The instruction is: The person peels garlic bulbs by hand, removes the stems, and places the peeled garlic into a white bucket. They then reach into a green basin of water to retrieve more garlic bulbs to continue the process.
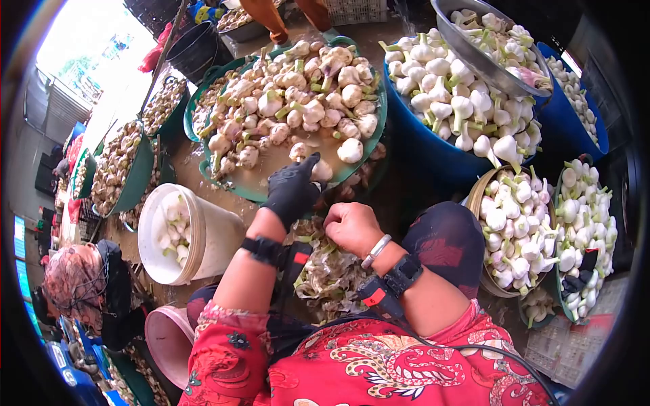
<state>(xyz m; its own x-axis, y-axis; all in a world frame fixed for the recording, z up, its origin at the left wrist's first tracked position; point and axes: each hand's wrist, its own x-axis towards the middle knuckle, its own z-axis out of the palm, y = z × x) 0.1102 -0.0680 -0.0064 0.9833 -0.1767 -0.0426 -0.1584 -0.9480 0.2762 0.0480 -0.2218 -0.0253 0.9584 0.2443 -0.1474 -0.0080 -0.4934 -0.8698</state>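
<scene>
My left hand (292, 188), in a black glove, reaches to the near rim of a wide green tub (254, 194). Its fingers and thumb close around a garlic bulb (322, 171). Unpeeled garlic bulbs (298, 101) with short stems are heaped in the tub. Bare and curled, my right hand (355, 227) is just below the tub's rim, close to the left hand. Whatever its fingers may hold is hidden from view. Beneath both hands lies a pile of garlic skins and trimmings (325, 277), between my knees.
A white bucket (220, 237) with some cleaned garlic stands at left, above a pink bucket (168, 342). On the right are a blue barrel (413, 132) of white garlic, a metal basin (467, 61) and more full containers. Another person (88, 284) sits at left; someone's legs (267, 20) show behind the tub.
</scene>
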